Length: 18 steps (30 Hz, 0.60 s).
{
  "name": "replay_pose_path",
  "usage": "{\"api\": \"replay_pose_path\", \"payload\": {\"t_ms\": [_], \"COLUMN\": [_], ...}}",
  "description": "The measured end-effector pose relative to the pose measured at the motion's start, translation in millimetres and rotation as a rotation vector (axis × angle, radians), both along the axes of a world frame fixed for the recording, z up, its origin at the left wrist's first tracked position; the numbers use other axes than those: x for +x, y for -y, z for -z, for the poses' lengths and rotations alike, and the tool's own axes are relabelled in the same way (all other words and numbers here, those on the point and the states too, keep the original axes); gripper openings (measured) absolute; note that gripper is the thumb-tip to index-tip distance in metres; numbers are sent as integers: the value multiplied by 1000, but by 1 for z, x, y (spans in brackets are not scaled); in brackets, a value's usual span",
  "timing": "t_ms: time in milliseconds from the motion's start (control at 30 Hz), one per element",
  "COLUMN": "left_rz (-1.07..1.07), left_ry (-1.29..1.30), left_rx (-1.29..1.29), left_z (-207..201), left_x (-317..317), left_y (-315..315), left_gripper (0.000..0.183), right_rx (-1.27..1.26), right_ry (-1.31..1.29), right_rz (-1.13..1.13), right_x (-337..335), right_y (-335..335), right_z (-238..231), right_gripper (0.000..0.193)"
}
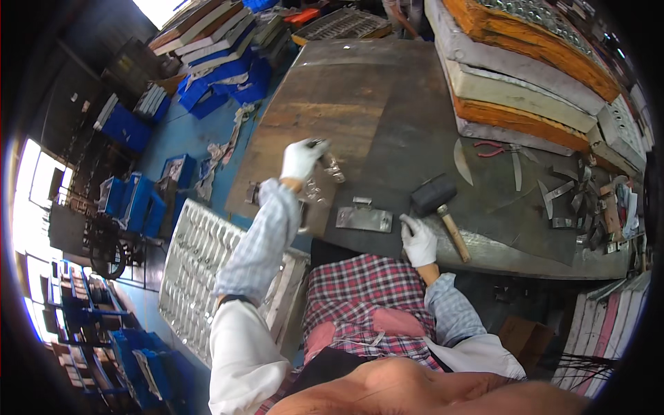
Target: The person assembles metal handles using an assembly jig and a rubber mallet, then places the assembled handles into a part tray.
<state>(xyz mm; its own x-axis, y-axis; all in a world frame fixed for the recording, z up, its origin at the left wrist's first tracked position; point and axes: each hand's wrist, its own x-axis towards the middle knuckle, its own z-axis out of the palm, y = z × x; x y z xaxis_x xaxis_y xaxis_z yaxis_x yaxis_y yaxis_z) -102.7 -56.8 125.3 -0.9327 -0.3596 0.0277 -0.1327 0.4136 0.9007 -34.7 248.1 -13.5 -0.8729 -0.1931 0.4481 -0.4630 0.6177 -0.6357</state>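
My left hand [297, 162], in a white glove, reaches out over the table with its fingers closed on shiny spoon-like metal pieces [333, 168]. More shiny pieces [314, 190] lie just below them; their exact shape is blurred. At the near table edge, my gloved right hand [420, 243] has its fingers loosely apart, with nothing visible in them. Left of it sits a flat metal plate [364, 218] with a small raised fitting at its far side. A mallet [433, 196] with a black head and wooden handle lies right beside that hand.
Red-handled pliers [490, 148], a curved blade-like strip [463, 162] and a pile of metal strips [586, 197] lie on the table's right [415, 104]. Padded stacks [526, 90] rise behind them. A tray of shiny spoon-shaped pieces [200, 256] stands left of me; blue bins [138, 200] are beyond.
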Motion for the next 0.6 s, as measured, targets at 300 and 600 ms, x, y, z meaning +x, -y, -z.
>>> {"api": "replay_pose_path", "payload": {"t_ms": [300,600], "left_rz": [250,38], "left_ry": [650,432], "left_rx": [-168,-446], "left_z": [72,95], "left_x": [-162,-137], "left_y": [-81,-43], "left_gripper": [60,49], "right_rx": [64,92], "right_ry": [-75,-11], "right_rz": [6,-23], "right_x": [3,1], "right_y": [3,1], "right_z": [-2,-6], "right_gripper": [22,25]}}
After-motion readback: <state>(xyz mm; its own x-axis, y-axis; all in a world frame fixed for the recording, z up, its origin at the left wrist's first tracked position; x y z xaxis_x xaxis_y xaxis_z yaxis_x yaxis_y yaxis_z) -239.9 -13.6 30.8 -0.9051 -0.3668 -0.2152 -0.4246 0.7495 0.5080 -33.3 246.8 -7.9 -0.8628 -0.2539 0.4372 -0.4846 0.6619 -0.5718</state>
